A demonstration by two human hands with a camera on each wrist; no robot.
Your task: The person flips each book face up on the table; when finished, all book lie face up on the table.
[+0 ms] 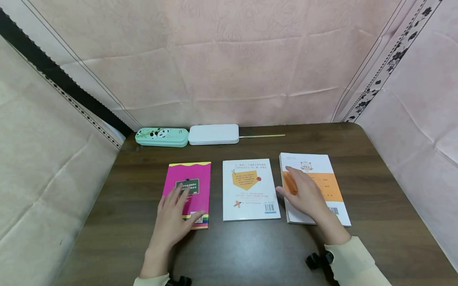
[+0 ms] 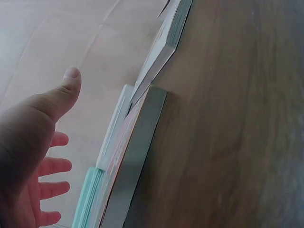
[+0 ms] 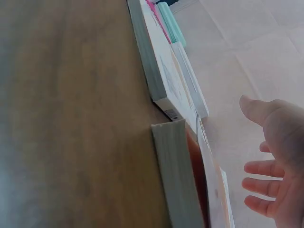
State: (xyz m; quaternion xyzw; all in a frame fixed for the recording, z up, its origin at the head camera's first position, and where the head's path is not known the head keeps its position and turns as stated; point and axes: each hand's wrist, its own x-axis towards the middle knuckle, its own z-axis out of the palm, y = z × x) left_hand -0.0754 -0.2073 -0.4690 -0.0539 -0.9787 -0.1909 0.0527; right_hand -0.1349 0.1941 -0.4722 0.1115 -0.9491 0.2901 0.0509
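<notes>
Three books lie in a row on a brown wooden table. My left hand hovers over the pink book on the left, its fingers spread and partly hiding the cover. In the left wrist view, thumb and fingers stand apart above the book's thick page edge. The white book with an orange label lies in the middle, between my hands. Over the book with the orange band on the right is my right hand, holding nothing. Its fingers extend above that book in the right wrist view.
Along the table's back edge lie a mint-green case with panda pictures, a white case and a thin gold-coloured stick. Pale cloth hangs behind the table and down both sides.
</notes>
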